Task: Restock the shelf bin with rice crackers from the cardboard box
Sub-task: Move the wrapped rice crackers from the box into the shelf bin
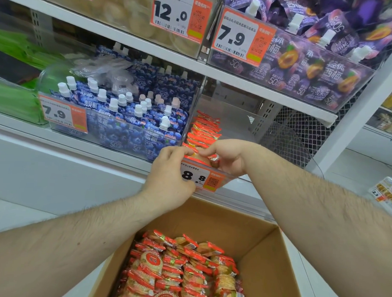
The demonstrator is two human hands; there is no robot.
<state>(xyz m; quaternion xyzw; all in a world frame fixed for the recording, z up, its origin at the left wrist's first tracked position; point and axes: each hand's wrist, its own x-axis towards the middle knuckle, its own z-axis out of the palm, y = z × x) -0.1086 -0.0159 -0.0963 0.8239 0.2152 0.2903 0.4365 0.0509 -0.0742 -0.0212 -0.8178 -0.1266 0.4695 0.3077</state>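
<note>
My left hand [167, 169] rests at the front rim of the clear shelf bin [225, 175], fingers curled over the edge beside the 8.8 price tag [200, 177]. My right hand [228, 157] pinches 1 rice cracker pack [213, 158] just inside that rim. More packs form a row [204, 128] running to the far end of the bin. Near me, the open cardboard box [265, 246] holds the remaining rice crackers [182, 270].
</note>
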